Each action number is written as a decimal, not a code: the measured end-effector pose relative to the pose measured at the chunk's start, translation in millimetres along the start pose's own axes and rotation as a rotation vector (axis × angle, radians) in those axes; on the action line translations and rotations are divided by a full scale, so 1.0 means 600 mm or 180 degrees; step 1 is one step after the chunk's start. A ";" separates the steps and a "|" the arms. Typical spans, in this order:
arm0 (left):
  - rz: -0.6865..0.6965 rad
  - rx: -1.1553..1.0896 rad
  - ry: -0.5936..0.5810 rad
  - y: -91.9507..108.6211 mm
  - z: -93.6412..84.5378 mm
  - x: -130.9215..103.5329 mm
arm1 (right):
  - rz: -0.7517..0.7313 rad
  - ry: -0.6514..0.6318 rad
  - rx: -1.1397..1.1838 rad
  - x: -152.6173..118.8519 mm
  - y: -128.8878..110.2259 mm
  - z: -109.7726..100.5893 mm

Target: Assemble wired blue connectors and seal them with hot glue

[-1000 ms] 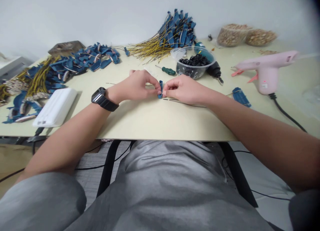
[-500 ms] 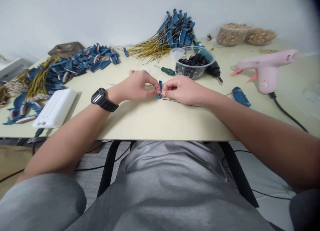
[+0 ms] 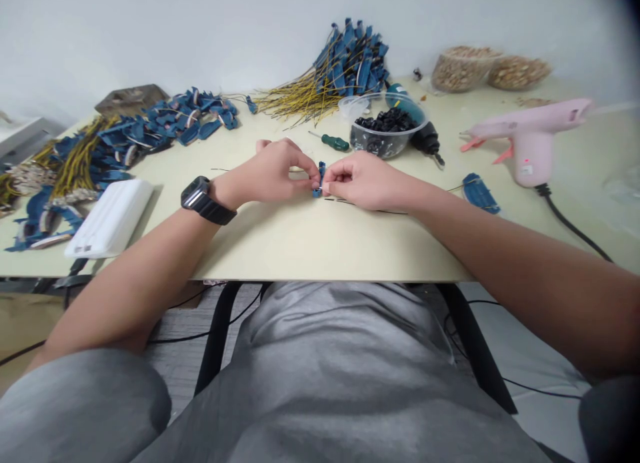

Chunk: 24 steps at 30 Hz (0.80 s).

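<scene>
Grey cloth shirt [image 3: 340, 363], mine; beyond it, one cream tabletop [image 3: 320, 249]. White box-shaped power bank [image 3: 110, 217], near my left forearm. My left hand [image 3: 273, 173], black square-faced watch [image 3: 200, 196] at the wrist: thumb and forefinger pinching one small blue plastic piece [image 3: 322, 166], held between my two hands. My right hand [image 3: 370, 181]: fingertips drawn together at the piece's right side; what they grip, I cannot tell. Pink plastic glue gun [image 3: 535, 133], well to the right. Green-handled screwdriver [image 3: 335, 142]. Clear round plastic tub [image 3: 390, 135] of black pieces [image 3: 387, 121]. Farthest: blue parts with yellow wires [image 3: 350, 63], heaped
</scene>
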State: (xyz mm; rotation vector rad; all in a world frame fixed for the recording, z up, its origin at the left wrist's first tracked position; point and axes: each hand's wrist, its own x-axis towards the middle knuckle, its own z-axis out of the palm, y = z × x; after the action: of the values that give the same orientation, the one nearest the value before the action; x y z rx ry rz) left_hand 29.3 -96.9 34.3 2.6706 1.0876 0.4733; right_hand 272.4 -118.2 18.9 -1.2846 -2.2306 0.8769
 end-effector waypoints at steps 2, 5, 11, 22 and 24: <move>-0.0008 0.0002 -0.0016 0.001 -0.001 0.000 | -0.0001 0.0001 -0.0021 -0.001 -0.001 0.000; -0.0041 -0.0002 -0.0014 0.003 -0.001 0.000 | 0.0024 -0.0002 0.0001 -0.002 -0.004 -0.001; -0.0094 -0.0022 0.0003 0.007 0.000 0.000 | 0.0031 0.0003 -0.0023 -0.005 -0.004 -0.002; -0.0218 -0.0018 0.0020 0.022 -0.003 -0.003 | -0.0065 0.0149 -0.0357 -0.008 0.002 -0.010; -0.0212 -0.0011 0.0020 0.022 -0.002 -0.003 | -0.0046 0.0199 -0.0375 -0.009 0.001 -0.013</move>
State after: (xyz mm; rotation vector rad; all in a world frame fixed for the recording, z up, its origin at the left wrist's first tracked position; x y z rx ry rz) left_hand 36.1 -107.1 39.5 2.6223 1.1721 0.4710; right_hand 280.3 -120.1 23.5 -1.3275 -2.2688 0.6994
